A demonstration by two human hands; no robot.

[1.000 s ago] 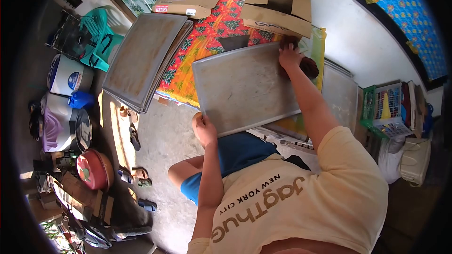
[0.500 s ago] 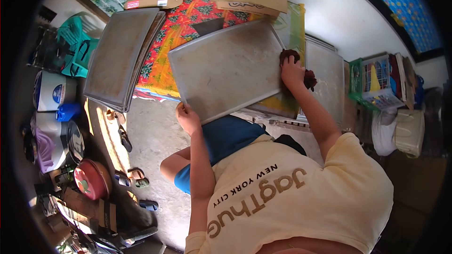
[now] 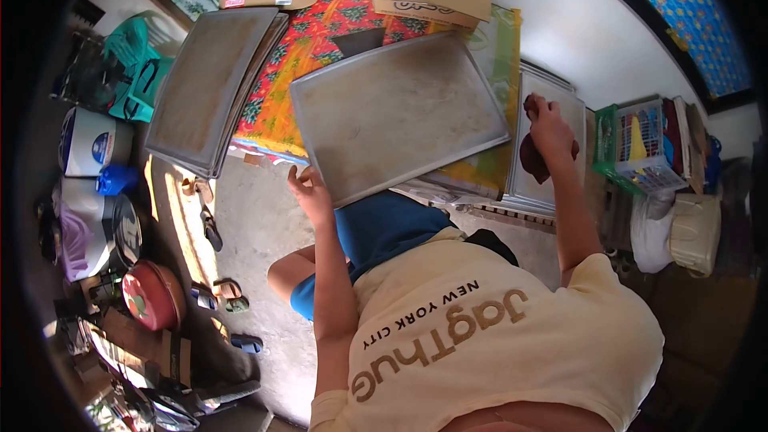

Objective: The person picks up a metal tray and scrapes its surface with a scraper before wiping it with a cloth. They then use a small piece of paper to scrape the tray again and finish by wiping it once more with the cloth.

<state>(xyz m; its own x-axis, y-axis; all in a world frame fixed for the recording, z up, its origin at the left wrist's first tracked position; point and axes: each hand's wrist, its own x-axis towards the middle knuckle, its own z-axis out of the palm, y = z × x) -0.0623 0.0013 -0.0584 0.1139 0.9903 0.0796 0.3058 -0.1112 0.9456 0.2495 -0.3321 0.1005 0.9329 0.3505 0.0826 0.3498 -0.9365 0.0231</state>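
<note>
A large grey metal baking tray [image 3: 404,116] lies at a slant over the table's front edge, its near edge above my blue shorts. My left hand [image 3: 312,190] is at the tray's near left edge, its fingers apart and off the metal. Off the tray's right side, my right hand [image 3: 552,130] grips a dark red cloth [image 3: 534,158], which hangs below the fingers. Hand and cloth are over a stack of trays [image 3: 568,116] to the right of the table.
Another stack of trays [image 3: 204,88] leans at the table's left side. Cardboard boxes [image 3: 436,4] stand at the back of the red patterned tablecloth [image 3: 320,28]. A plastic basket [image 3: 640,140] is at far right; slippers [image 3: 232,294] lie on the floor at left.
My right hand has moved right with the cloth, from the tray's right edge to over the right-hand stack. My left hand's fingers have come off the tray edge and spread.
</note>
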